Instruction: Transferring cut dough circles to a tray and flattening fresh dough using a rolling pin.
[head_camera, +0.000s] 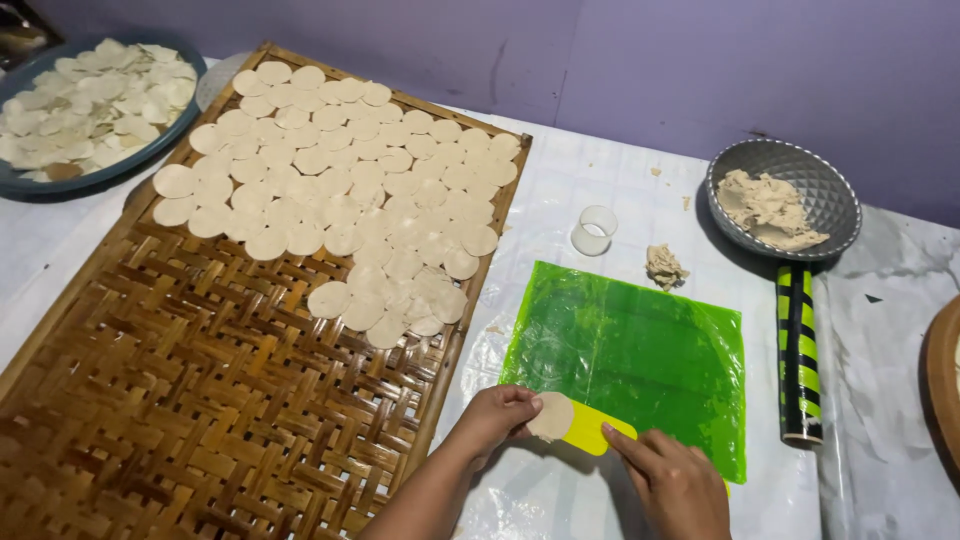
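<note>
My left hand (497, 412) pinches a thin round dough disc (551, 416) at the near left edge of a green plastic sheet (640, 352). My right hand (672, 484) holds a yellow scraper (592, 428) whose blade lies under the disc. To the left lies a large woven bamboo tray (190, 370); many pale dough discs (350, 190) cover its far half.
A grey bowl (826, 190) with dough stands at the far right. A striped green and black rolling pin (798, 350) lies beside the sheet. A small clear round cutter (595, 229) and a dough lump (662, 267) sit beyond the sheet. A blue dish (20, 182) of discs is at far left.
</note>
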